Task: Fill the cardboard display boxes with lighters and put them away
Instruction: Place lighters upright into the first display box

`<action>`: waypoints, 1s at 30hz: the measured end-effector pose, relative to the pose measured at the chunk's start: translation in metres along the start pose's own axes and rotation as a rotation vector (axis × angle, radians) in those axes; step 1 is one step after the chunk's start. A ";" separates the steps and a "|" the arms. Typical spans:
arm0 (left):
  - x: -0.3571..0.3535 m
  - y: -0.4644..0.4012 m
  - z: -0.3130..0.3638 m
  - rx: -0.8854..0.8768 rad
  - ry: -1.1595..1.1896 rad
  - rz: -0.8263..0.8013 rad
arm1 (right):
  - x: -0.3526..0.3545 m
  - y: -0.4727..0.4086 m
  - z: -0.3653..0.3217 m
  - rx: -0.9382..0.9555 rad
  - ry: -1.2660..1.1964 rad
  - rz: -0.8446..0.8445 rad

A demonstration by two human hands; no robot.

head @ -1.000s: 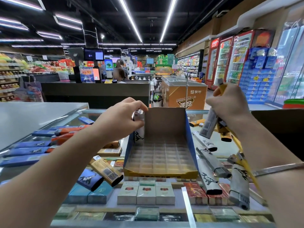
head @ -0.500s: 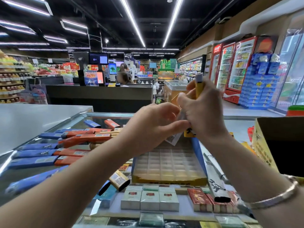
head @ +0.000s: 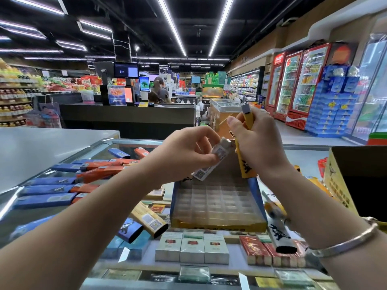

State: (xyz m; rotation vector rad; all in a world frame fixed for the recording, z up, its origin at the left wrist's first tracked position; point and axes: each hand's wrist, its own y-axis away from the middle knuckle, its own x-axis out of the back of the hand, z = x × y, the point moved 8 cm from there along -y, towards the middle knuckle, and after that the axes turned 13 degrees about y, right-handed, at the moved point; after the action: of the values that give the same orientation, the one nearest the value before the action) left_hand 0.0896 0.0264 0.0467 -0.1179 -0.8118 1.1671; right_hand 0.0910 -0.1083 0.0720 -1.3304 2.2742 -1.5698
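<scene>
My left hand (head: 188, 151) pinches a white lighter (head: 211, 162), my right hand (head: 259, 143) grips a yellow lighter (head: 247, 147); the display box (head: 217, 206) shows 0 lighters slotted.

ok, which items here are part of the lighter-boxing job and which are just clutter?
Job:
- blue-sided cardboard display box with empty grid
- white lighter, pinched by left hand
- yellow lighter, gripped by right hand
- loose blue and orange lighters

Clutter:
- white cigarette packs under the glass
- red cigarette packs
</scene>
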 end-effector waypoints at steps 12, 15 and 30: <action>0.022 -0.001 -0.001 -0.030 -0.053 0.100 | -0.007 0.004 0.021 -0.149 -0.151 0.042; 0.034 -0.002 -0.001 -0.002 -0.033 0.098 | -0.011 0.004 0.016 -0.120 -0.175 0.007; 0.041 0.007 -0.018 0.264 -0.155 -0.132 | -0.017 0.004 0.016 -0.105 -0.152 -0.049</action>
State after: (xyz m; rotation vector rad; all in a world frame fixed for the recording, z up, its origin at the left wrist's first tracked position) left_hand 0.1018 0.0700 0.0511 0.2434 -0.7810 1.1568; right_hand 0.1067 -0.1075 0.0545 -1.4865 2.2756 -1.3292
